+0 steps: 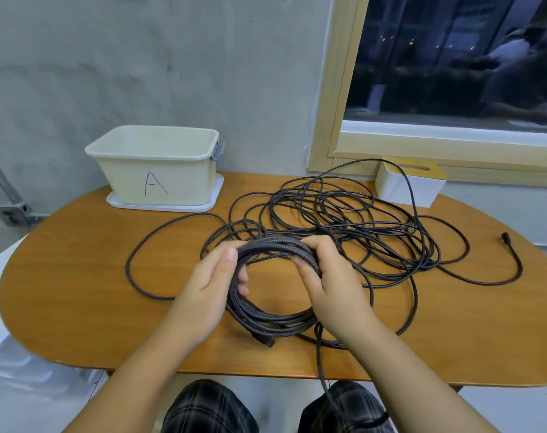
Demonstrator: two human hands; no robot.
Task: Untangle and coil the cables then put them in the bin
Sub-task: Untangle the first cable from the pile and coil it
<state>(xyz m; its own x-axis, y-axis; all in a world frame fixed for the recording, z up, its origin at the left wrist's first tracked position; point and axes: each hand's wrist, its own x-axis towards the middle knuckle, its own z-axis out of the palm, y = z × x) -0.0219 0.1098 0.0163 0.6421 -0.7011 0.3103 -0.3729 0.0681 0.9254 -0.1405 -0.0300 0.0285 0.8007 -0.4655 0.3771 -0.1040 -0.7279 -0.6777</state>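
Note:
A coil of dark braided cable [275, 320] is held just above the wooden table [94, 276], several loops thick. My left hand [209, 285] grips its left side, thumb on top. My right hand [331, 285] grips the upper right of the coil, fingers curled round the strands. One plug end [267, 340] sticks out at the coil's bottom. Behind the hands lies a loose tangle of thin black cable [344, 220], with a free plug [506, 237] at the far right. The cream bin marked "A" [155, 168] stands at the back left, and no cable shows inside it.
The bin sits on a white tray [166, 206]. A white box with a yellow top [409, 182] stands at the back right under the window, a cable draped over it. One strand [323, 364] hangs off the front table edge toward my lap.

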